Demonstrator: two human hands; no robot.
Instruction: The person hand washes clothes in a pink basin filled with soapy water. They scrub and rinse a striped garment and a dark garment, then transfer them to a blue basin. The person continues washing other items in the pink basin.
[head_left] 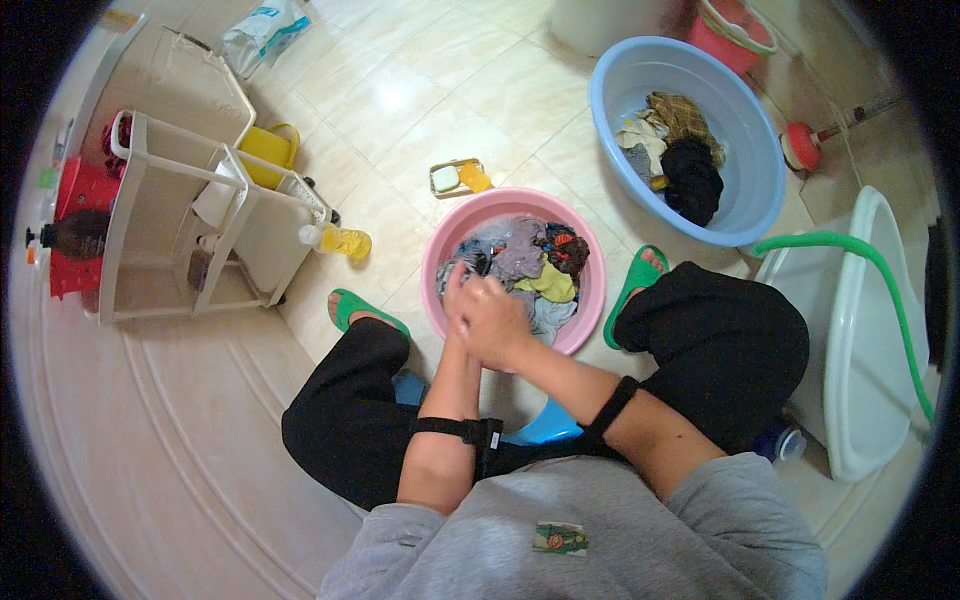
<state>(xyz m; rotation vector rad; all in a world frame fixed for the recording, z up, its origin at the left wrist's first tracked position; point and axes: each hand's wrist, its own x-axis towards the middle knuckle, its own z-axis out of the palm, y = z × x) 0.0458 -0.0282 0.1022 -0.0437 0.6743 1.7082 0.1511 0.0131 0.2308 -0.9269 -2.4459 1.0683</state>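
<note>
My left hand (pixel 457 302) and my right hand (pixel 497 320) are pressed together above the near side of a pink basin (pixel 435 243). The right hand is closed, its fingers curled against the left. One left finger points forward, while the other left fingers are mostly covered. Whatever lies between the hands, if anything, is hidden. Wet clothes sit in the basin just beyond: a greyish-purple cloth (pixel 522 250), a yellow-green cloth (pixel 552 283), a dark patterned cloth (pixel 568 252) and a pale blue-grey cloth (pixel 552 318). Some suds show at its far left.
A blue tub (pixel 738 185) at the far right holds more clothes. Beyond the basin is a small tray with soap (pixel 445 179). A yellow liquid bottle (pixel 348 243) lies left, near a white shelf rack (pixel 225 225). At right, a green hose (pixel 868 250) crosses a white tub (pixel 850 390).
</note>
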